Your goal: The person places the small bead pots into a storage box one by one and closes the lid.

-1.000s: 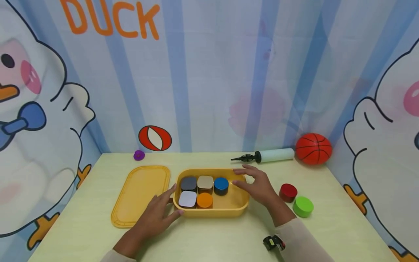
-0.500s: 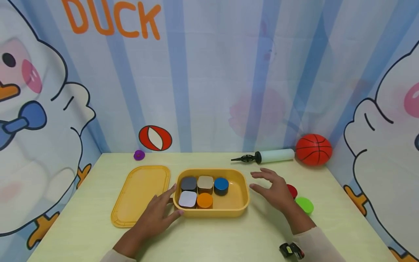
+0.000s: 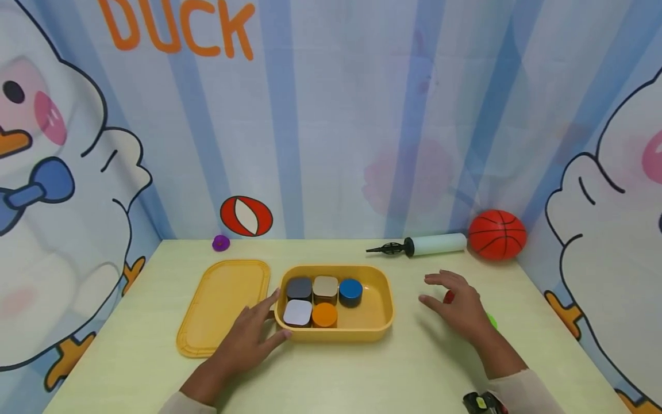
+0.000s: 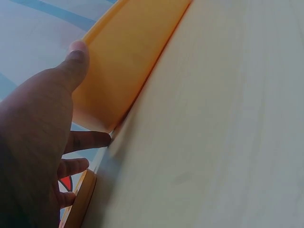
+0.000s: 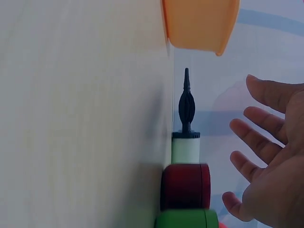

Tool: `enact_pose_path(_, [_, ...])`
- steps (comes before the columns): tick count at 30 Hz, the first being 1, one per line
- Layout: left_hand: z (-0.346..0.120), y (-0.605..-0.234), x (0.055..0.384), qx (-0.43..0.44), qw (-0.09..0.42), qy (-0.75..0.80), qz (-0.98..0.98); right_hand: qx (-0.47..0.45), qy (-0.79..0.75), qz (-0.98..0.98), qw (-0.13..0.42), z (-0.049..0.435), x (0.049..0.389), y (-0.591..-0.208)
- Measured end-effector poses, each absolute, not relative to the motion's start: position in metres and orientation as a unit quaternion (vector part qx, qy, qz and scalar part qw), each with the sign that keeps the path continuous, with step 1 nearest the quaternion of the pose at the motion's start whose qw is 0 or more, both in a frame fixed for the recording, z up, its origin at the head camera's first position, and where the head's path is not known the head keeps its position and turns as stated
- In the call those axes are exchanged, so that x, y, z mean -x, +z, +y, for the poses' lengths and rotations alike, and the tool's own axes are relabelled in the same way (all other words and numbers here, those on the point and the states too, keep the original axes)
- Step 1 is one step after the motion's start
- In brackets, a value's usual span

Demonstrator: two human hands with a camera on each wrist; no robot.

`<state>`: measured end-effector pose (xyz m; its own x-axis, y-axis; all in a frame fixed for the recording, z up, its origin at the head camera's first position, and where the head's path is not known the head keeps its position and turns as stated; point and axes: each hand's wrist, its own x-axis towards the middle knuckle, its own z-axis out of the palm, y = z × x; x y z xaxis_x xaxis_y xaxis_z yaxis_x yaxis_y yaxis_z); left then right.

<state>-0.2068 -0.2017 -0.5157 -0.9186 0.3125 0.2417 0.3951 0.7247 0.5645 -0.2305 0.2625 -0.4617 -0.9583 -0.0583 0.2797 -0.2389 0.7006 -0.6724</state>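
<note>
A yellow box (image 3: 364, 316) with rounded corners sits mid-table. Inside are a dark grey block (image 3: 299, 288), a beige block (image 3: 326, 287), a white block (image 3: 297, 313), a round blue piece (image 3: 350, 291) and a round orange piece (image 3: 324, 314). My left hand (image 3: 247, 333) rests against the box's left end, thumb at the front corner and fingers spread along the side. My right hand (image 3: 460, 307) hovers right of the box, fingers apart and holding nothing. Below it are a red round piece (image 5: 185, 186) and a green one (image 5: 185, 219), mostly covered in the head view.
A flat yellow lid-like tray (image 3: 222, 307) lies left of the box. Along the back are a small purple object (image 3: 220, 243), a hand pump (image 3: 437, 244) and a red basketball-patterned ball (image 3: 497, 235). A patterned curtain (image 3: 336, 115) stands behind the table.
My right hand has left the box's right end and moved rightward to above the red and green pieces. My left hand has stayed at the box, whose contents look the same.
</note>
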Motion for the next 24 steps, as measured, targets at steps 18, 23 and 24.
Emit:
enact_pose_path(18, [-0.203, -0.512, 0.204, 0.190, 0.063, -0.316, -0.927, 0.000, 0.374, -0.926, 0.050, 0.310, 0.221, -0.473])
enact_pose_path(23, [-0.202, -0.510, 0.204, 0.194, 0.057, -0.321, -0.925, 0.018, 0.348, -0.937, 0.039, 0.315, 0.220, -0.474])
enact_pose_path(24, [-0.202, -0.509, 0.204, 0.193, 0.056, -0.322, -0.925, 0.020, 0.343, -0.939, 0.036, 0.316, 0.220, -0.474])
